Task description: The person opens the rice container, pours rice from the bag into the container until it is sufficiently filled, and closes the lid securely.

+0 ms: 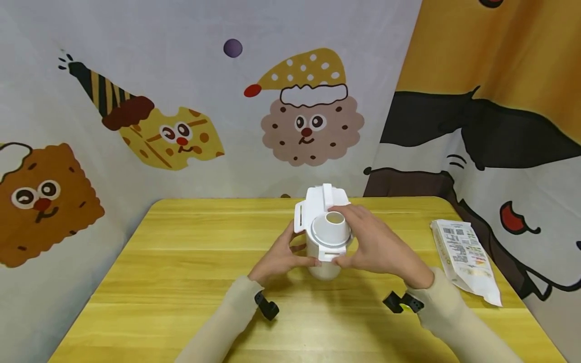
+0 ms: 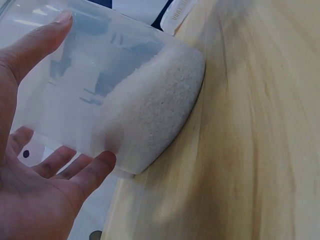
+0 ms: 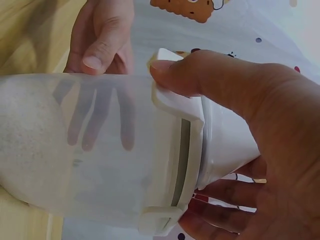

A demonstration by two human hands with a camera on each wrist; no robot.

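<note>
A translucent plastic storage container (image 1: 325, 273) stands on the table with white, rice-like grains (image 2: 155, 100) heaped in its lower part. Its white lid (image 1: 317, 199) has side latches, and a cone-shaped white cup (image 1: 331, 232) with a round opening sits on top. My left hand (image 1: 283, 257) holds the container's side; in the right wrist view its fingers show through the wall. At the lid, my right hand (image 1: 379, 242) grips with the thumb on the latch tab (image 3: 170, 95) and its fingers on the opposite side, partly hidden behind the cup.
A white printed packet (image 1: 467, 259) lies near the right edge of the wooden table (image 1: 190, 252). Cloth with cartoon figures (image 1: 313, 131) hangs behind and beside the table. Each wrist wears a black camera strap (image 1: 267, 306).
</note>
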